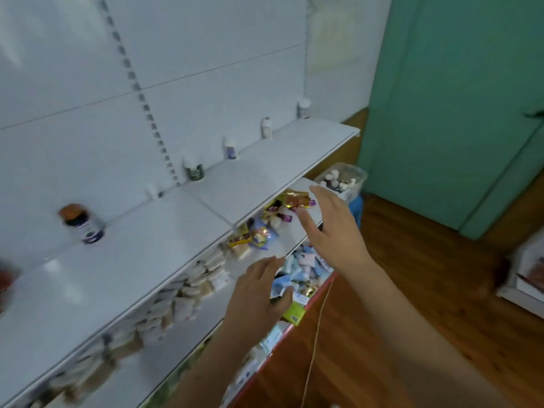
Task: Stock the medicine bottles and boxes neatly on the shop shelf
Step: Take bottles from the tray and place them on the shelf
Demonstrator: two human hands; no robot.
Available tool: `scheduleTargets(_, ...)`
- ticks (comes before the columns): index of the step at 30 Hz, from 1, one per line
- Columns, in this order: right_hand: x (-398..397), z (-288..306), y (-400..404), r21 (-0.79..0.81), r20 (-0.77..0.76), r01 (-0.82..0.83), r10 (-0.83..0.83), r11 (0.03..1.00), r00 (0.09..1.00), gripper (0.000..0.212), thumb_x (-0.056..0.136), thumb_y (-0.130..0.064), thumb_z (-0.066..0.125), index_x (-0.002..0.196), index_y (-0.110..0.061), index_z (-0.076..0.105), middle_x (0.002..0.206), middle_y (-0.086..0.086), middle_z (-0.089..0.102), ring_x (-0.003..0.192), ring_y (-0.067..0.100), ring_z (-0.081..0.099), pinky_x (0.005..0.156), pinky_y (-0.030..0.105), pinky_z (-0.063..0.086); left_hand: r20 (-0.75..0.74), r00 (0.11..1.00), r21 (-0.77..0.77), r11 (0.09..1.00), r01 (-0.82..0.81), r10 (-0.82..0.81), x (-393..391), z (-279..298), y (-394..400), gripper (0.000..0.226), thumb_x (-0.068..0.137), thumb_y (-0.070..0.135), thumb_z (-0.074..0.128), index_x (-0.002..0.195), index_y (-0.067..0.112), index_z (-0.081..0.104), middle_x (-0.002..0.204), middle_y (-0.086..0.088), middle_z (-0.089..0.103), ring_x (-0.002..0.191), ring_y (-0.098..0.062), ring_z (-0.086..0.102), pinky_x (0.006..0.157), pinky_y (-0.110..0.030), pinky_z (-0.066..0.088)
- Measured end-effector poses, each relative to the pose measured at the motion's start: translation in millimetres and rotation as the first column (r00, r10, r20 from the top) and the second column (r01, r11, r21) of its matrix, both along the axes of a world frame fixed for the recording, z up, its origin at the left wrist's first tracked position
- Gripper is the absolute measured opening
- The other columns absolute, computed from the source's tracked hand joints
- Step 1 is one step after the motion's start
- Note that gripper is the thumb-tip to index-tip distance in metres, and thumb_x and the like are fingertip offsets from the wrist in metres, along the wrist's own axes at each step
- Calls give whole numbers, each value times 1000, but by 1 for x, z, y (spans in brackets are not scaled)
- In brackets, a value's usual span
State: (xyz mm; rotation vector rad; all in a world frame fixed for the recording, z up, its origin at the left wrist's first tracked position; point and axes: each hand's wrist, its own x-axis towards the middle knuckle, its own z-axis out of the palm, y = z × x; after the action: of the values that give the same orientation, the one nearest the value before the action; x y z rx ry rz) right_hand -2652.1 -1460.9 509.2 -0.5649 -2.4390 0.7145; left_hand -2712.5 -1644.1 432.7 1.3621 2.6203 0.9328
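Both our hands empty, fingers loose: left hand (259, 293), right hand (329, 228) in front of shelf (164, 248); bottles (84, 223) spaced along its back, tub (343, 179) at 1 o'clock

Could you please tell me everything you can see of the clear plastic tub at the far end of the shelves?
The clear plastic tub is a see-through, open-topped container with rounded corners. It sits low beyond the right end of the top shelf, before the green wall, apparently on something blue. It holds small bottles, several with white caps, standing close together. Neither hand touches it; the right hand hovers nearer the camera.
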Motion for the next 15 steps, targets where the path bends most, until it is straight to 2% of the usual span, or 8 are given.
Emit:
scheduleTargets(3,24,-1,78,42,45,76,-78,996,996,63,100,-53,40,149,-14,36,153,6,39,141,21,32,114,31,24,-14,996,-49,995,89,-90,-1,-8,71,71,85,61,36,144,23,45,142,5,49,129,-13,45,103,-34,43)
scheduleTargets(6,45,-5,149,73,92,148,-154,986,984,70,97,-60,33,149,-13,36,151,7,41,139,26,35,114,39,29,-11,989,-56,988,146,-146,-1,-19,138,70,87,62,37,145,24,43,142,6,48,129,-10,45,104,-35,44)
scheduleTargets(12,65,-12,262,120,194,214,-234,970,953,66,100,-56,36,151,-16,32,155,6,36,142,24,31,115,36,25,23,977,-46,976,212,-211,1,-29,246,68,86,61,37,143,25,44,138,9,48,126,-7,44,105,-30,39)
scheduleTargets(15,63,-21,309,126,230,224,-248,966,941,66,100,-57,37,152,-17,31,156,4,35,143,24,30,116,37,24,27,973,-71,971,229,-228,-6,-37,294,68,84,62,38,141,25,47,139,8,49,125,-9,45,104,-35,41)
